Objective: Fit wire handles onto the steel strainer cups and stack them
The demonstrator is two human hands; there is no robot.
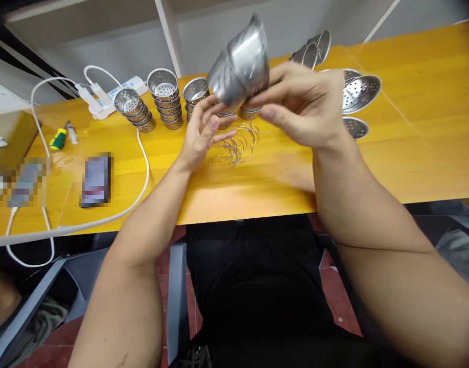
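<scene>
A shiny metal cup-shaped piece [238, 66], apparently two cups nested and tilted, is raised above the table and blurred by motion. My right hand [307, 102] grips its lower right side between thumb and fingers. Just below its left end is my left hand [202, 130], palm up with fingers spread; whether a fingertip touches the metal I cannot tell. Beneath, a loose pile of thin curved wires [238, 145] lies on the table. Behind my hands stand stacks of perforated metal cups [163, 97], partly hidden by the raised piece.
More perforated metal cups [360, 94] lie tilted on the right of the yellow table [429, 153]. To the left are a power strip [129, 87], a white cable [142, 153], a green and yellow screwdriver [59, 138] and a phone [95, 181]. Another person's leg [2, 296] shows lower left.
</scene>
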